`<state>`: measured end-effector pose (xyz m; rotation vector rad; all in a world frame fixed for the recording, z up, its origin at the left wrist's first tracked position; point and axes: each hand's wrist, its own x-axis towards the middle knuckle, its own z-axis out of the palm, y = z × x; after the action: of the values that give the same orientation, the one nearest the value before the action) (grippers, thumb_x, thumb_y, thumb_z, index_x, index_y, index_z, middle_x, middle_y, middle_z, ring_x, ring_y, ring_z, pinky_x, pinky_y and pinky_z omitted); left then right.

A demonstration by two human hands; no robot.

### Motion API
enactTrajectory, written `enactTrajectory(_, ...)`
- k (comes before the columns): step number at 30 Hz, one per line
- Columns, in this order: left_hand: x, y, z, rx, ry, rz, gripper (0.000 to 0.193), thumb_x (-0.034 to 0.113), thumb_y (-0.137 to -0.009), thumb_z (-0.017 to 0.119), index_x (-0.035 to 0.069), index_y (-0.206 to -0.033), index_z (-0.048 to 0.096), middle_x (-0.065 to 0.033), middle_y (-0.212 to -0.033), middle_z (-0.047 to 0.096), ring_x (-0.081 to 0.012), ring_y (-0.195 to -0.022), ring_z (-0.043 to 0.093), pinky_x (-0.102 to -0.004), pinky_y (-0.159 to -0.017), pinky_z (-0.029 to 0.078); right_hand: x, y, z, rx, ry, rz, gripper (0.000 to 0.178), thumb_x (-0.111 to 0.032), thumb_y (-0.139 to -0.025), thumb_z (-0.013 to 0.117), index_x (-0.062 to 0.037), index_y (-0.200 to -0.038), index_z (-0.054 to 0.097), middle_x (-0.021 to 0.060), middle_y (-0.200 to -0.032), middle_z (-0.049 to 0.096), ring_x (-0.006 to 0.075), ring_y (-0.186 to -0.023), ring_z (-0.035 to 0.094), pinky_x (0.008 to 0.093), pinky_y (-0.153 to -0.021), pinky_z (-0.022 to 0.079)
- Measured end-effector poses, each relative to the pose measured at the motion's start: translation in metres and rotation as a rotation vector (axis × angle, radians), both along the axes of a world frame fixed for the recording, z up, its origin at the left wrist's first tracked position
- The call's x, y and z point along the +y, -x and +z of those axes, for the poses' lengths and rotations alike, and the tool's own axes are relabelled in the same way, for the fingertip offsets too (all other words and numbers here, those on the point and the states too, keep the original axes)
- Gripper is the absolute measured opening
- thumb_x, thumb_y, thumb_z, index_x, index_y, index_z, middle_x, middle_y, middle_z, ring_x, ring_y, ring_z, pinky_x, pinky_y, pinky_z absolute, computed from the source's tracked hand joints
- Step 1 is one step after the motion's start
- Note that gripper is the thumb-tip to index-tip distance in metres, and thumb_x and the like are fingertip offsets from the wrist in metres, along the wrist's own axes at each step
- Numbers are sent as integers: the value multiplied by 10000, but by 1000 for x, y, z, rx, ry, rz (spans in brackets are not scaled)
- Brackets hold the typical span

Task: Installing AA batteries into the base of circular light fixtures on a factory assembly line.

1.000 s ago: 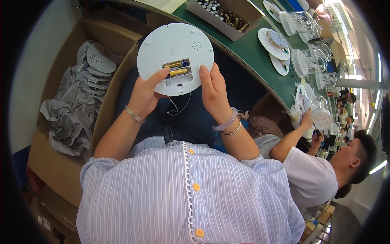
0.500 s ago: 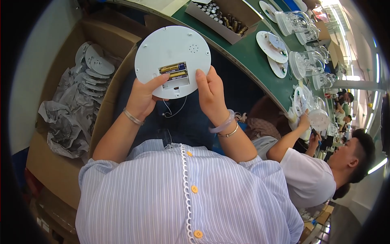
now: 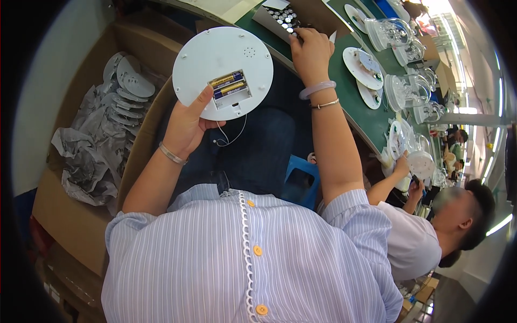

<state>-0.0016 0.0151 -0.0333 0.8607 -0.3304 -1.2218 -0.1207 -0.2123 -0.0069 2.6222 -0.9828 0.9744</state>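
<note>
Working between a long green-topped table [image 3: 362, 116] on the right and a deep brown cardboard box [image 3: 70, 231] on the left goes best with small, unhurried moves. On the table, a small open cardboard carton [image 3: 323, 16] holds batteries seen mostly end-on [image 3: 285, 20]; lifting out a single one without knocking its neighbours would be tidiest. The flat round white plastic disc [image 3: 215, 59], held up over the dark-clothed lap [image 3: 269, 156], seems best levelled, because a tilt could loosen what sits in its rectangular recess [image 3: 240, 98]. The right hand [image 3: 312, 54] is at the small carton, fingers bent down toward its contents; whether they pinch anything cannot be told. The left hand [image 3: 186, 126] pinches the disc at its lower-left rim, thumb on the visible face at the recess's edge, the other fingers behind; a firm hold there, off the opening itself, should steady it. Two gold-and-dark-blue cylindrical batteries [image 3: 230, 90] lie side by side in the recess, which extends past them toward the disc's lower edge; their direction and seating deserve a check. The thin white wire [image 3: 238, 138] below the disc should hang free of snags.
</note>
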Motion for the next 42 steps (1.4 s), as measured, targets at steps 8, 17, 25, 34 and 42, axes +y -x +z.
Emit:
enactTrajectory(8,1,-4,-3,25,-7,11,389,265,-836,495,15,-1121,410,-109,-950,560,-143,-726,599,-235,-517,526,-5,7,10,-121,-238,153,217,-244,-657,634,-39,-730,632,73,-697,609,249,-653,564,341,-628,420)
enactTrajectory(17,4,-4,-4,42,-5,19,381,267,-840,489,18,-1118,412,-105,-946,562,-139,-723,599,-237,-513,525,-15,11,35,104,-523,190,187,-167,-732,591,-41,-864,627,116,-789,623,219,-716,604,276,-672,460)
enactTrajectory(25,4,-4,-5,71,0,20,383,269,-834,501,1,-1095,422,-113,-929,558,-149,-710,602,-246,-520,525,-34,9,50,396,-363,238,193,-110,-714,581,-73,-898,628,113,-798,618,239,-729,595,294,-681,458)
enactTrajectory(34,1,-2,-7,96,-15,17,398,294,-831,500,-1,-1087,425,-116,-919,562,-149,-704,601,-249,-518,523,-46,12,43,399,-355,334,187,-140,-710,602,-70,-882,628,105,-774,609,241,-726,581,306,-665,456)
enactTrajectory(42,0,2,-4,92,-34,12,408,307,-838,483,-3,-1094,413,-122,-922,562,-160,-707,602,-259,-527,523,-6,-4,43,-401,-523,356,170,-190,-758,566,-37,-832,573,123,-721,590,231,-635,577,308,-624,451)
